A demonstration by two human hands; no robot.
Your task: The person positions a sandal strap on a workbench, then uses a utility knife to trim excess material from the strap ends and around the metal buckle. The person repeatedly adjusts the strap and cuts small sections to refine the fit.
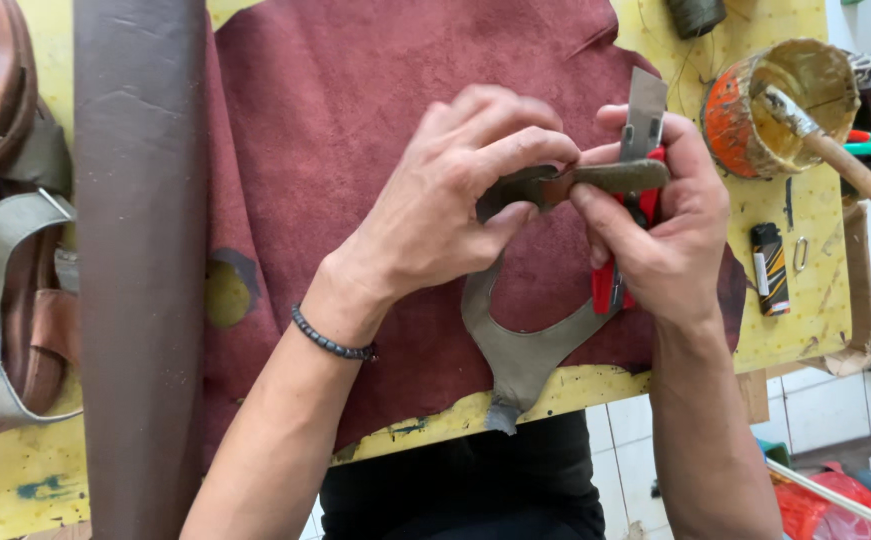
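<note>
My left hand (445,195) pinches one end of an olive-grey leather strap piece (520,345), a Y-shaped cut that hangs down over the table's front edge. My right hand (670,225) grips the other end of the strap together with a red-handled utility knife (640,130), whose broad steel blade points up past my fingers. Both hands meet above a large maroon suede hide (355,110) spread on the yellow worktable (15,480). A dark bead bracelet sits on my left wrist.
A brown leather roll (140,250) lies at the left beside sandal parts and a sole (0,250). At the right stand a glue pot (780,105) with a brush (855,165), a lighter (770,268), a small ring and red and green tools. A dark thread spool (695,15) is at the top.
</note>
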